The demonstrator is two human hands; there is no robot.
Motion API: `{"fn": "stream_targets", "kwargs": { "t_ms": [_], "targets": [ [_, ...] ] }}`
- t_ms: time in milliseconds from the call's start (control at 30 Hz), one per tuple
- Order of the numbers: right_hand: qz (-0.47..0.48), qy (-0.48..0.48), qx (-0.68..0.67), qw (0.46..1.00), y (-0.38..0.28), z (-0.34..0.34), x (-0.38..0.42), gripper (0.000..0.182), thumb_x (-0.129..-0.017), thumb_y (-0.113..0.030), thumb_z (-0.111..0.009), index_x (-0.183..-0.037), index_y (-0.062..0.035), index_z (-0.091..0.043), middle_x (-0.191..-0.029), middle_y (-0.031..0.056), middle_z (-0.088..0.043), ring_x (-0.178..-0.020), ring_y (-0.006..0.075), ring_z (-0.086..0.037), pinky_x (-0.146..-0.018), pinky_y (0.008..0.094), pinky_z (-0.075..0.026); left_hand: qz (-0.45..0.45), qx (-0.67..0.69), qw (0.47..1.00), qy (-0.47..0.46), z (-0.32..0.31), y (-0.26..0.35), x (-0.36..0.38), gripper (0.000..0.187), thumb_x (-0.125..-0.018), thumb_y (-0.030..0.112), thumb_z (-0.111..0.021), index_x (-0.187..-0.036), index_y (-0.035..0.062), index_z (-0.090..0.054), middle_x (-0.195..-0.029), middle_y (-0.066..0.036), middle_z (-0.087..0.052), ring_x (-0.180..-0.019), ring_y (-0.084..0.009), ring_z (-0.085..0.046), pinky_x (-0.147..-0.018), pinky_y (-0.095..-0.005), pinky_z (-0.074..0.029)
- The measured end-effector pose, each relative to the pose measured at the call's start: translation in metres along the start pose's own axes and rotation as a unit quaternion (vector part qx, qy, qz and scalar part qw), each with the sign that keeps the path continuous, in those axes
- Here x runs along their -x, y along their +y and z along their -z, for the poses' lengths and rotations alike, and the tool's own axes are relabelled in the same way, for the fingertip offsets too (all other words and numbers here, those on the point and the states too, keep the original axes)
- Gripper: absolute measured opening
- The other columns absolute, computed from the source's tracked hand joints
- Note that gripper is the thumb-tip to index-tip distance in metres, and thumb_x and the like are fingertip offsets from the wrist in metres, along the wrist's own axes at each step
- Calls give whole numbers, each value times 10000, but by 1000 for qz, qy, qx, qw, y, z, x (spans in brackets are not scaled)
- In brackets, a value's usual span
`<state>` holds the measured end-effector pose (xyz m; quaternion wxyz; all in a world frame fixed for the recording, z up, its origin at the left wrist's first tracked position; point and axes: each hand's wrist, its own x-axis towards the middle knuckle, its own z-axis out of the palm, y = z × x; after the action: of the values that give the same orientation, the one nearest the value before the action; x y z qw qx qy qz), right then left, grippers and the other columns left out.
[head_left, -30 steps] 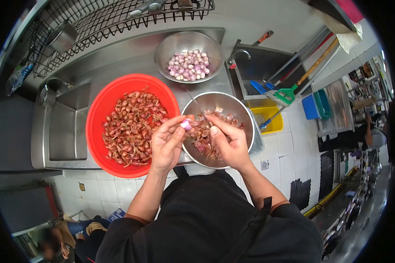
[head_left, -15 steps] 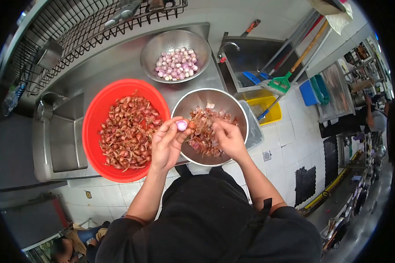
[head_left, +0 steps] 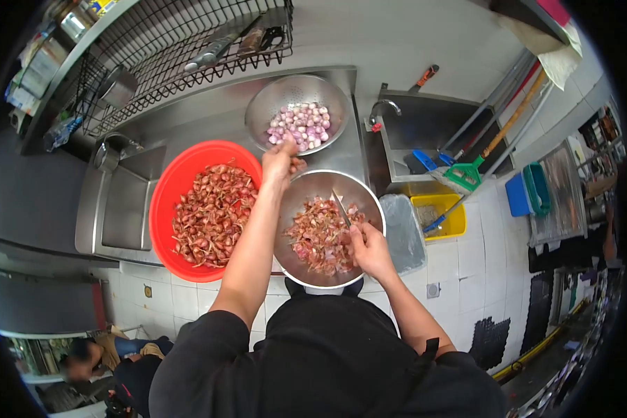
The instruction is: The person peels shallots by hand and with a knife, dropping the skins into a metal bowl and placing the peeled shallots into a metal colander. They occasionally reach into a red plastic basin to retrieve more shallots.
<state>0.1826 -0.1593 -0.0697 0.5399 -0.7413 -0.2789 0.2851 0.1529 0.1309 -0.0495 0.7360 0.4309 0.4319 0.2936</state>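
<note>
My left hand (head_left: 280,164) reaches over the near rim of the perforated steel colander (head_left: 256,104), its fingers curled and slightly blurred; what they hold is hidden. Inside the colander lie many peeled shallots (head_left: 305,124), pale purple and white. In my right hand (head_left: 371,252) is a small knife (head_left: 342,209), its blade pointing up and away over the steel bowl (head_left: 294,260). Dry reddish-brown shallot skins (head_left: 320,233) fill the bottom of that bowl. Left of it, a red basin (head_left: 164,230) holds a heap of unpeeled shallots (head_left: 212,216).
Sinks flank the counter, one at left (head_left: 125,216) and one with a tap (head_left: 386,108) at back right. A wire rack (head_left: 181,59) hangs above. Brooms and a yellow tub (head_left: 453,223) stand to the right. Another person (head_left: 108,359) is at lower left.
My left hand has moved up and away from above the steel bowl to the colander's rim. My right hand has lowered slightly, and the knife in it now shows plainly. The view has shifted.
</note>
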Motion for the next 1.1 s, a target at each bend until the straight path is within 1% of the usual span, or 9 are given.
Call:
{"fn": "stream_targets", "kwargs": {
  "t_ms": [167, 233, 300, 333, 433, 633, 733, 867, 1100],
  "targets": [
    [-34, 16, -66, 997, -32, 17, 2, 275, -995, -222, -564, -839, 5, -576, -599, 58, -576, -542, 99, -541, -498, 301, -421, -276, -373, 885, -24, 28, -69, 49, 267, -913, 160, -652, -1108, -23, -653, -920, -122, -699, -694, -223, -676, -643, -348, -563],
    [15, 31, -84, 996, -27, 12, -2, 274, -1005, -214, -552, -832, -3, -569, -603, 23, -555, -556, 66, -528, -492, 278, -409, -152, -491, 854, -74, 38, -71, 83, 355, -823, 154, -727, -1141, 11, -658, -1106, -204, -672, -987, -367, -652, -929, -427, -507],
    [28, -22, 5, 999, -22, 10, -11, 295, -1009, -223, -536, -832, 8, -589, -614, 46, -561, -572, 100, -539, -526, 306, -429, -258, -565, 776, -103, 45, -69, 117, 489, -780, 204, -769, -1219, 36, -633, -1416, -207, -463, -1298, -400, -422, -1114, -466, -338],
    [12, -107, 84, 991, -18, 10, -19, 313, -1003, -227, -531, -841, 28, -610, -618, 80, -565, -573, 151, -552, -550, 347, -442, -362, -554, 746, -72, 47, -64, 128, 449, -805, 173, -749, -1216, 30, -637, -1291, -202, -571, -1143, -355, -571, -1000, -436, -453],
    [-7, -87, 108, 990, -26, -1, -22, 330, -997, -240, -532, -872, 51, -621, -632, 101, -586, -579, 178, -577, -557, 365, -446, -190, -385, 896, -114, 64, -40, 142, 334, -834, 141, -722, -1135, 6, -670, -1059, -184, -676, -888, -305, -678, -812, -407, -532],
    [-22, -137, 117, 983, -14, -27, -24, 294, -976, -232, -561, -860, 36, -606, -608, 96, -534, -562, 157, -482, -549, 350, -400, -326, -591, 722, 152, 188, -14, 102, 185, -766, -5, -600, -913, 3, -710, -868, -206, -695, -825, -366, -682, -760, -459, -557],
    [-14, -149, 144, 978, -22, -41, -19, 270, -961, -219, -576, -876, 35, -614, -611, 101, -529, -574, 150, -459, -555, 352, -387, -78, -807, 576, 103, 272, -8, 87, 233, -849, 71, -554, -1033, 73, -697, -1078, -167, -678, -1030, -389, -640, -935, -531, -464],
    [-2, -141, 153, 978, -51, -53, -9, 262, -956, -212, -581, -882, 36, -623, -613, 104, -528, -579, 151, -464, -556, 357, -389, 75, -759, 646, 39, 301, 23, 90, 296, -770, 12, -622, -1048, 89, -691, -1151, -157, -648, -1164, -355, -553, -959, -486, -453],
    [-13, -88, 130, 988, -43, -58, -10, 267, -955, -214, -592, -882, 41, -627, -623, 112, -544, -595, 154, -480, -578, 342, -407, -259, -701, 645, 158, 292, 32, 109, 147, -747, -6, -611, -860, 22, -701, -994, -190, -666, -1043, -375, -594, -895, -466, -480]
  ]
}}
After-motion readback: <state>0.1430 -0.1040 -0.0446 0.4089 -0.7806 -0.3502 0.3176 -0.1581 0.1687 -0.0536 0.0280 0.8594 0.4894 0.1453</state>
